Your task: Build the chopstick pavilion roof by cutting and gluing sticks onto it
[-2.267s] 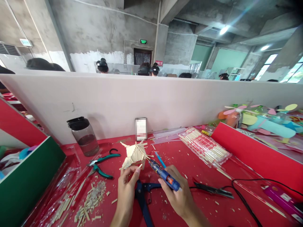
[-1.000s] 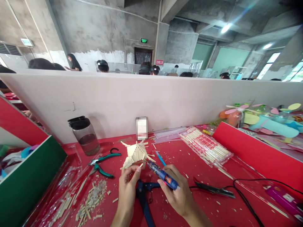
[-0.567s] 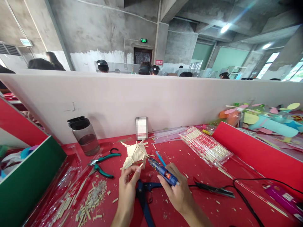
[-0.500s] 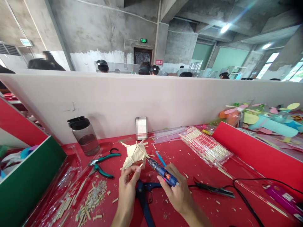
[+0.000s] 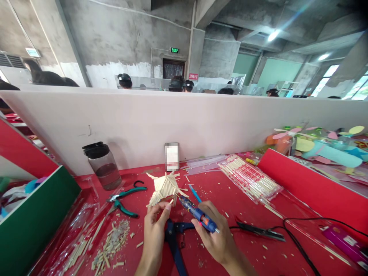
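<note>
My left hand (image 5: 154, 226) is closed in a pinch on a short wooden stick (image 5: 171, 201), just in front of a small roof-like model made of pale sticks (image 5: 165, 186). My right hand (image 5: 216, 234) grips a blue hot glue pen (image 5: 198, 214), its nozzle pointing up and left toward the model's right corner. Whether the nozzle touches the sticks I cannot tell. Below and between my hands lies a dark blue plier-like cutter (image 5: 174, 239), partly covered by them. A light blue stick (image 5: 195, 193) rests behind the pen.
Green-handled pliers (image 5: 123, 207) and stick scraps (image 5: 110, 245) lie at left, near a water bottle (image 5: 103, 166). Bundled sticks (image 5: 250, 176) lie at right. A black cable (image 5: 297, 245) runs to a purple power strip (image 5: 343, 241). A white partition (image 5: 201, 122) stands behind.
The glue pen's rear end has dipped slightly and its nozzle has shifted a little left, as my right hand turned. My left hand keeps its pinch in the same place.
</note>
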A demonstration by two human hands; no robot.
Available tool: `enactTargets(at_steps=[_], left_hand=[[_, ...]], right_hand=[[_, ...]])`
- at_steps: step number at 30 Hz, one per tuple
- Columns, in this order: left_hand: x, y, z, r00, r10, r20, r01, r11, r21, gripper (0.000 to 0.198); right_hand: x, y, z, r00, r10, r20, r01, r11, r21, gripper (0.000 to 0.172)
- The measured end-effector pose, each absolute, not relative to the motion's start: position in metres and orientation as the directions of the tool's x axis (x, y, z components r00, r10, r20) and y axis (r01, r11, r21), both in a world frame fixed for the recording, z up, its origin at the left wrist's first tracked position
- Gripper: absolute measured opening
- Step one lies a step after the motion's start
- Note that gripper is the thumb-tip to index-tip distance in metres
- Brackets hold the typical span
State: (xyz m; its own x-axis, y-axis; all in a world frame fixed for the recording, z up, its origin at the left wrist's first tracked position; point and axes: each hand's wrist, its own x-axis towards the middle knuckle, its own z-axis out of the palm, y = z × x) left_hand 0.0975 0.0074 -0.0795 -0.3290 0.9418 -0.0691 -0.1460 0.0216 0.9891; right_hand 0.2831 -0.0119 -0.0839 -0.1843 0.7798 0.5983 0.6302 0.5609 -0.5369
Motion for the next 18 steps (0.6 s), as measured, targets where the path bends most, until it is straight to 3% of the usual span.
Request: enactTargets(at_steps=[18], left_hand=[[0.0953, 0.0097, -0.0873, -0.299, 0.952, -0.062, -0.105, 0.032, 0.994, 0.054]], right_hand=[[0.2796, -0.0059, -0.0870, -0.133, 0.766, 0.629, 0.761, 0.485, -0.431, 0.024]])
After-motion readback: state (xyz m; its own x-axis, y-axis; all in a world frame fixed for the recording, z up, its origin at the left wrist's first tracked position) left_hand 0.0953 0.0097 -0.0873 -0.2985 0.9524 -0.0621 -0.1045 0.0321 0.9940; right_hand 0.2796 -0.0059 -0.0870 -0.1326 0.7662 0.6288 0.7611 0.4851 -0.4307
